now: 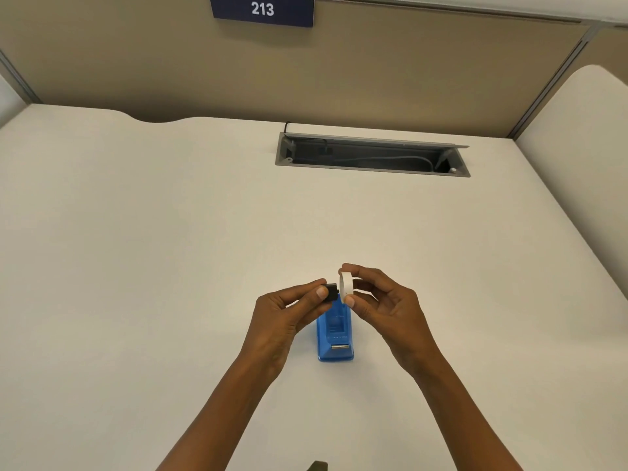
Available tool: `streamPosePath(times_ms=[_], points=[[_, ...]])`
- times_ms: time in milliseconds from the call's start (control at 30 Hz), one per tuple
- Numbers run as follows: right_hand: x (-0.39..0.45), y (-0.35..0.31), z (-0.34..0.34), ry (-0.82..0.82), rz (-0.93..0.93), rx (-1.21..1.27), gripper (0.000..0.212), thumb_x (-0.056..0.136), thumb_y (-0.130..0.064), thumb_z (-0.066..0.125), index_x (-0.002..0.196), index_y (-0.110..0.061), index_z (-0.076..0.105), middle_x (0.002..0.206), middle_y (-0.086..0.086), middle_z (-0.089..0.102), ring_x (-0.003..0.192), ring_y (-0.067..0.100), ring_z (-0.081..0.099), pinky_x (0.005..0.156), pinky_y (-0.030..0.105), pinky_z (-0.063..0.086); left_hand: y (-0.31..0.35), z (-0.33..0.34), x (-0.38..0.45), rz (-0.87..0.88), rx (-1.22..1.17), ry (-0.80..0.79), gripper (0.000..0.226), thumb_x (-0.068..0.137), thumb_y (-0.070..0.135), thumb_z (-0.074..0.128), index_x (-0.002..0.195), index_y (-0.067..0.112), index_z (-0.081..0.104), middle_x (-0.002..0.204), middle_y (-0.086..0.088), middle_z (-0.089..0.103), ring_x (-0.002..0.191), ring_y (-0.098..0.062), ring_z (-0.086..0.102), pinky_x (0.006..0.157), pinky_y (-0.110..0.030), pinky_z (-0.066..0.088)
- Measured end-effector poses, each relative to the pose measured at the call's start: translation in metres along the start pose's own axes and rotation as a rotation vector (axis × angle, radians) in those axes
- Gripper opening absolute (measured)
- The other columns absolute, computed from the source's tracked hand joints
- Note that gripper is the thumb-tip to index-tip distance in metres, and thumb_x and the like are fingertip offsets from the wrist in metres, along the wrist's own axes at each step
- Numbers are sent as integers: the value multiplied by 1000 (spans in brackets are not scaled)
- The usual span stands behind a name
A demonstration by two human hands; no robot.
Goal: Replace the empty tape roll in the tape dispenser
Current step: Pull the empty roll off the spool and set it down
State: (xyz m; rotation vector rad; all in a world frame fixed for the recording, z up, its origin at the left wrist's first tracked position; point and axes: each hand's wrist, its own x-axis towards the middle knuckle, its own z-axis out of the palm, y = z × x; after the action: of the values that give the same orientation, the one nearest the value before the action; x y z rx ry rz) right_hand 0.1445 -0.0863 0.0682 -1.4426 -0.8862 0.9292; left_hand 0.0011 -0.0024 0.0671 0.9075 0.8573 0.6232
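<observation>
A blue tape dispenser [334,338] stands on the white desk [170,249], its metal cutter facing me and its roll bay empty. Just above it, my left hand [289,317] pinches a small black spindle [332,291] between thumb and fingers. My right hand [384,300] holds a white tape roll [346,286] on edge by its rim. The spindle's end sits right at the roll's left face; whether it is inside the core is hidden.
An open grey cable tray [370,156] with wires is sunk into the desk at the back. Beige partition walls stand behind and to the right, with a dark sign reading 213 [262,10]. A small dark object [317,465] peeks in at the bottom edge.
</observation>
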Motion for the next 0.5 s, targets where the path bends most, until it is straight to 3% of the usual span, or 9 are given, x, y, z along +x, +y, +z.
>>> streamPosePath(times_ms=[200, 367, 500], points=[[24, 4, -7, 122, 26, -4, 49, 76, -3, 72, 120, -19, 59, 107, 1, 67, 94, 6, 65, 82, 17, 52, 0, -1, 0, -7, -13, 51, 16, 74, 14, 68, 88, 20, 73, 86, 3, 77, 85, -16, 72, 69, -17, 56], [58, 23, -10, 204, 56, -166, 42, 72, -14, 78, 111, -17, 65, 108, 0, 70, 96, 12, 67, 88, 24, 53, 1, -3, 0, -17, -48, 69, 22, 66, 21, 71, 88, 18, 74, 88, 2, 77, 85, -16, 72, 71, -18, 56], [79, 38, -5, 214, 17, -310, 42, 71, -17, 79, 111, -18, 65, 111, 0, 68, 95, 11, 65, 79, 8, 50, 1, -5, 2, -18, -59, 85, 18, 68, 20, 71, 86, 19, 74, 87, 2, 77, 84, -16, 72, 68, -17, 55]])
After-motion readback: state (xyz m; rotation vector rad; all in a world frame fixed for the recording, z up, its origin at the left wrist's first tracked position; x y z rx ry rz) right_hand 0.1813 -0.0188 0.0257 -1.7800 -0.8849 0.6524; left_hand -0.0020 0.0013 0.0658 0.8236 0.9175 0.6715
